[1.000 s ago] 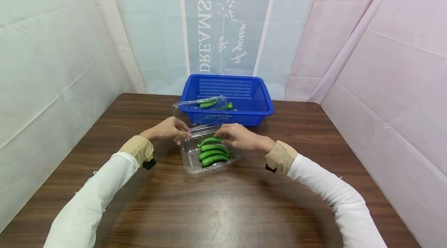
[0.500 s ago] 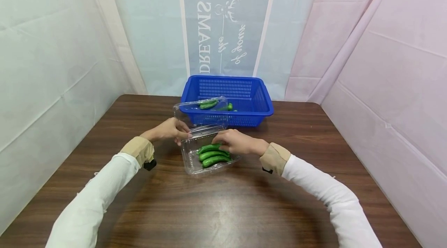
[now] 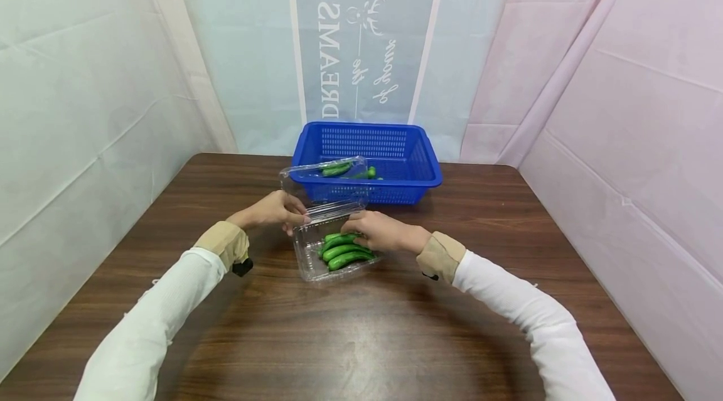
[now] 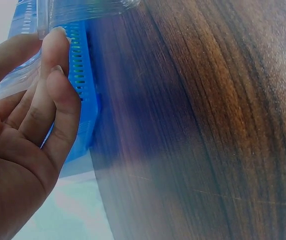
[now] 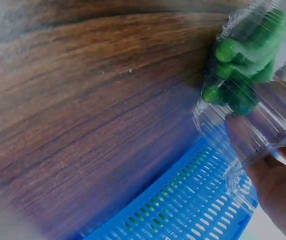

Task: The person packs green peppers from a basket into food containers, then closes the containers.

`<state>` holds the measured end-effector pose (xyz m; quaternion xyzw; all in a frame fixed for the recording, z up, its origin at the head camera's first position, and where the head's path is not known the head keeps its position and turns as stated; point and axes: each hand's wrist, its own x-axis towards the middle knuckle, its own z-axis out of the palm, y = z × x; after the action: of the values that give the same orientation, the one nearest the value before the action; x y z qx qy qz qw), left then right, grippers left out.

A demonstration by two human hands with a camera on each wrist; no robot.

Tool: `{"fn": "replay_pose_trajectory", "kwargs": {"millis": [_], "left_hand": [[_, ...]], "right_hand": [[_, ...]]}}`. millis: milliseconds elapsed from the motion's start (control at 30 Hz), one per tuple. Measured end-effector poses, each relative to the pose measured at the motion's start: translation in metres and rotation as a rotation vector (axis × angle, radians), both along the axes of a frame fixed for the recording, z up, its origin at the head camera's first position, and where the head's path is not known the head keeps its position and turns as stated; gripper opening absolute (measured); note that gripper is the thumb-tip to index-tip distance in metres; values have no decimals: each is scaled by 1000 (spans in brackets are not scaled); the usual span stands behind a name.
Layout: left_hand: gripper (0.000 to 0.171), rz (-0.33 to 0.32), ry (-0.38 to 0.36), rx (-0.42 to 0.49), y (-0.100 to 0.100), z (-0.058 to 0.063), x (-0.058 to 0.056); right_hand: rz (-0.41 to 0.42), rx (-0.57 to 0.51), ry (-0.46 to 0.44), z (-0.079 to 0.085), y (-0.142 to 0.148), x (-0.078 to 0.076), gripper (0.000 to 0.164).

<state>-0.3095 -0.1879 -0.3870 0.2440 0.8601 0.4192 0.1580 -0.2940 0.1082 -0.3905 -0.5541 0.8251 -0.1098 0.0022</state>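
A clear plastic clamshell box point(image 3: 309, 263) lies on the table, its lid point(image 3: 294, 181) raised and leaning back over a blue basket. Several curved green cucumbers point(image 3: 346, 260) lie side by side in its tray. At the hinge's left end, my left hand point(image 3: 277, 209) pinches the box's edge between thumb and fingers; the left wrist view shows this hand point(image 4: 33, 115) against the plastic. My right hand point(image 3: 381, 230) reaches into the tray from the right, its curled fingers on the rearmost cucumber. In the right wrist view, clear plastic partly covers that hand point(image 5: 278, 190).
The blue perforated basket point(image 3: 426, 182) stands at the table's back, with a few more green cucumbers point(image 3: 337, 169) seen inside through the lid. Brown wood-grain tabletop point(image 3: 361, 338) extends in front and to both sides. White cloth walls point(image 3: 638, 106) enclose the table.
My right hand has come down and slightly toward me, bringing the rearmost cucumber closer against the others in the tray. The left hand stays at the hinge.
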Motion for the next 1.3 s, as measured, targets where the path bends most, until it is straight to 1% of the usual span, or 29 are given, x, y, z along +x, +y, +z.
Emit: {"fn": "replay_pose_trajectory", "kwargs": {"millis": [167,367,700,867,967,1100,1200,1300], "left_hand": [[29,-2,3,4,1,0,0],[28,-4,-2,7,1,1,0],[29,-9,-2,7,0,1,0],[29,-9,2,9,0,0,0],[29,-8,4,7,0,0,0],[29,-5,7,7,0,-1,0],[29,-6,8,6,-1,0,0],[29,-4,3,5,-1,0,0]], "right_hand": [[6,-9,9,1,0,1,26],[11,-55,31,4,2,-1,23],[-74,-108,75,19,12,-6,21],[-103,-155,88,28,19,-10,24],[-119,-201,97,31,24,-13,26],[-156,-295,151,34,29,-17,26],[-206,-358,219,33,31,-20,25],[-261,-400,263,32,32,-26,25]]}}
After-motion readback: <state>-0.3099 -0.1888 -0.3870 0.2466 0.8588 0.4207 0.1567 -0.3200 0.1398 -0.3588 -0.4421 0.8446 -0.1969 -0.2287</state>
